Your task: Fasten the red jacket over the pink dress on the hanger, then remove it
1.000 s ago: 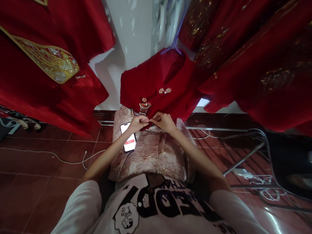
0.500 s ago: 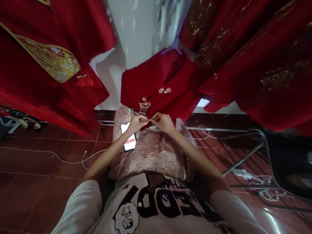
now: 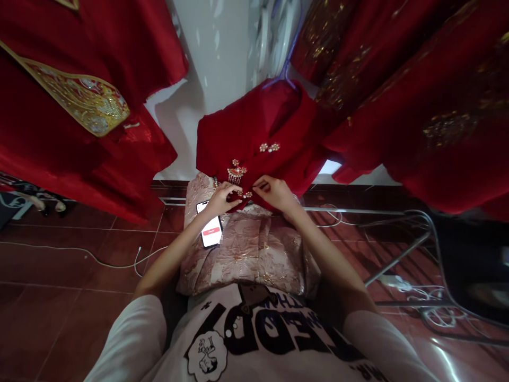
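Left hand (image 3: 221, 200): open, by low shiny clasp (image 3: 245, 195) | right hand (image 3: 277, 193): at red top (image 3: 228, 139), cannot tell if pinching it

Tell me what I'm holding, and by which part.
Left hand: nothing visible, fingers parted beside the lower clasp. Right hand: can't tell whether it pinches the garment.

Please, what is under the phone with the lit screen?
The phone lies on shiny pink cloth. The spot directly beneath it is covered, so I cannot tell whether anything else is there.
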Motion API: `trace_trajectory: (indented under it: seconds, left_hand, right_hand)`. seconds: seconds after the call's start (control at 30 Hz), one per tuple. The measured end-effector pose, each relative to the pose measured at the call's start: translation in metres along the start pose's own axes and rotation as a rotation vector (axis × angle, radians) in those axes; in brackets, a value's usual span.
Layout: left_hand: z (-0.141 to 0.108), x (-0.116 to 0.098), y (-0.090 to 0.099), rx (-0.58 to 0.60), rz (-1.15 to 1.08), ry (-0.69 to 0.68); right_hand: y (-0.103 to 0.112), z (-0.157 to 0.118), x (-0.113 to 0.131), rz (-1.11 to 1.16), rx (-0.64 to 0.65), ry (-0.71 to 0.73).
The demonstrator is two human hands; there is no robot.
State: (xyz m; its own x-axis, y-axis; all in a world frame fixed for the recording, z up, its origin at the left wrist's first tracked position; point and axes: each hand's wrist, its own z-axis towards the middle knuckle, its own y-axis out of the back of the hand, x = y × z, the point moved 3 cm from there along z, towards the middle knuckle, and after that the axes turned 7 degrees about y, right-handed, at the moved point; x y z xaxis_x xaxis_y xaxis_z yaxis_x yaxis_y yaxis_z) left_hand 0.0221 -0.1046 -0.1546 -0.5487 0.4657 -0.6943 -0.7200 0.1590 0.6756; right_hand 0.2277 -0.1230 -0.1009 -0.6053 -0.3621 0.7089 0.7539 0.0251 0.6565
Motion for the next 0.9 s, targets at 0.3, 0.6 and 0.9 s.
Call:
trace_trajectory:
  seconds: [0.3, 0.6, 0.9]
  left_hand:
    - [-0.009, -0.023, -0.006, -0.035, 0.373, -0.178]
    - [-0.009, -0.033, -0.008, -0.023, 0.457, -0.256]
    - [-0.005, -0.023, -0.012, -0.104, 0.401, -0.293]
  right_hand:
    - [0.018, 0.003, -0.002, 0.155, 0.030, 0.004]
    - [0.015, 0.000, 0.010, 0.244, 0.168, 0.064]
    - [0.012, -0.001, 0.006, 0.269, 0.221, 0.069]
